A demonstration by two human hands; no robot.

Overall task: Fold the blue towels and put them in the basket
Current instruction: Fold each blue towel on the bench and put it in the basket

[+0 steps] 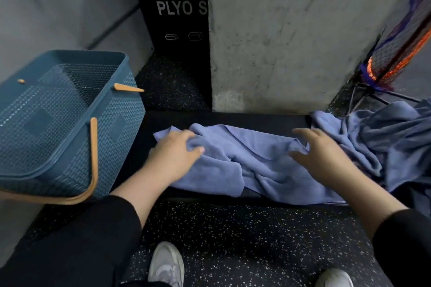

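A crumpled blue towel (254,161) lies spread across a low black bench (233,117). My left hand (175,154) rests on the towel's left end, its fingers and thumb curled round a fold of cloth. My right hand (319,156) hovers over the towel's right part with fingers spread and relaxed, holding nothing. A heap of more blue towels (391,142) sits at the bench's right end. The teal woven basket (58,112) with tan handles stands to the left of the bench, and nothing shows inside it.
A concrete pillar (291,35) rises right behind the bench. A black plyo box (177,18) stands beside it. An orange and blue net on a metal frame (396,58) leans at the far right. My two shoes (166,265) stand on speckled black floor.
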